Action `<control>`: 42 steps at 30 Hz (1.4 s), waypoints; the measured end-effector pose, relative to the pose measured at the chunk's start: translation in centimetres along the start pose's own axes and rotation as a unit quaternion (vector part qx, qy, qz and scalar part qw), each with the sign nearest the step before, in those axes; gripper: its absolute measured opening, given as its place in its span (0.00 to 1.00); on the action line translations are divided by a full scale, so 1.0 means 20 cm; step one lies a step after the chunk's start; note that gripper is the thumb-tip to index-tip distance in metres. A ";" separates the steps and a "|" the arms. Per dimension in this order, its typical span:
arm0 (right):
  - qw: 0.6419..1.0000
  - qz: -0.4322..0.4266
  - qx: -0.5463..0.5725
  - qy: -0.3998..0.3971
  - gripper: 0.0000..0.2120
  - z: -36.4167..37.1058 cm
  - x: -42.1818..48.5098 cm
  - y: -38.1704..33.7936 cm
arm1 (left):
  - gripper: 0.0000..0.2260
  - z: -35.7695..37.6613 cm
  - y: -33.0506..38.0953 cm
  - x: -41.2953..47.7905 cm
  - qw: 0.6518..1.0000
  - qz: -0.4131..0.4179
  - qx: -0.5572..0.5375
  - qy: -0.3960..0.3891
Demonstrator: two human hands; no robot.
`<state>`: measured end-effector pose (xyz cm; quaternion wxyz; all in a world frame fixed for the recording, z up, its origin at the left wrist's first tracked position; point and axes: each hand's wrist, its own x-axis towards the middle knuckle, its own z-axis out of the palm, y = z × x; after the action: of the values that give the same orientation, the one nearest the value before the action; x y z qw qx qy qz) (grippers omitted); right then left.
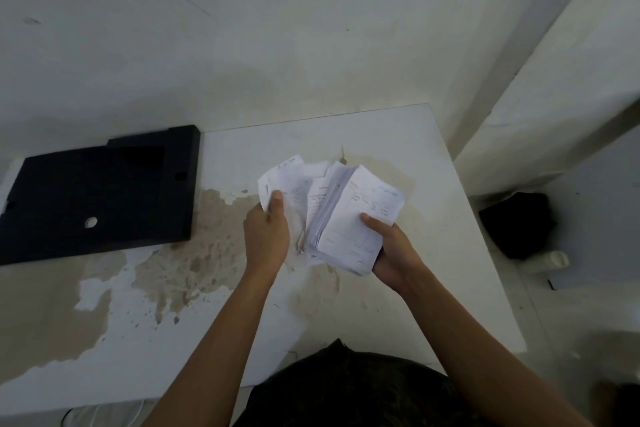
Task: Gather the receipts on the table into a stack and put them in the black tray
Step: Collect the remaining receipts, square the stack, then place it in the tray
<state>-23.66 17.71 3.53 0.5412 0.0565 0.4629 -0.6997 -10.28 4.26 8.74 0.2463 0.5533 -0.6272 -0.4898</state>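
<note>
Head view. Receipts (360,204): held in both hands just above the table (242,340), in two parts that overlap at the middle; the left part is fanned and uneven, the right part a thick, roughly squared block. Left hand (266,236): thumb pinches the fanned sheets from above, fingers hidden beneath. Right hand (391,253): thumb across the top sheet, fingers curled under the block. Tray (97,198): black, at the table's left end, well apart from the hands, no receipts in it yet. Risks, as judged: fanned sheets could slip from the light pinch during squaring; bent corners could snag and fold; an unsquared bundle carried left could shed sheets or splay over the tray's rim.
</note>
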 end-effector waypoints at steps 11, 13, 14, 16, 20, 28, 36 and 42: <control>0.984 -0.026 -0.170 -0.055 0.21 0.12 0.01 -0.06 | 0.16 0.02 0.09 0.07 0.956 -0.090 0.064 -0.270; 0.982 -0.024 -0.185 -0.036 0.28 0.12 0.03 -0.07 | 0.19 -0.02 0.08 0.09 0.943 -0.143 -0.028 -0.299; 0.982 -0.016 -0.186 -0.041 0.27 0.11 0.03 -0.08 | 0.20 -0.02 0.08 0.10 0.936 -0.158 -0.063 -0.307; 0.982 0.011 -0.169 -0.086 0.19 0.12 0.02 -0.09 | 0.25 -0.01 0.09 0.10 0.927 -0.166 -0.100 -0.321; 0.987 0.032 -0.106 -0.117 0.19 0.10 0.00 -0.10 | 0.33 0.01 0.08 0.10 0.915 -0.199 -0.146 -0.320; 0.981 0.042 -0.110 -0.154 0.22 0.07 0.01 -0.12 | 0.34 0.01 0.06 0.13 0.907 -0.214 -0.164 -0.323; 0.989 0.021 -0.086 -0.120 0.26 0.04 0.04 -0.11 | 0.08 -0.03 0.04 0.11 0.983 -0.046 -0.095 -0.152; 0.993 0.015 -0.087 -0.082 0.19 0.07 0.04 -0.10 | 0.05 -0.02 0.06 0.14 0.989 -0.032 -0.078 -0.118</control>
<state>-24.99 16.22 5.02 0.5907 -0.0416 0.4747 -0.6512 -11.14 1.48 9.26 0.1971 0.4908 -0.5938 -0.6063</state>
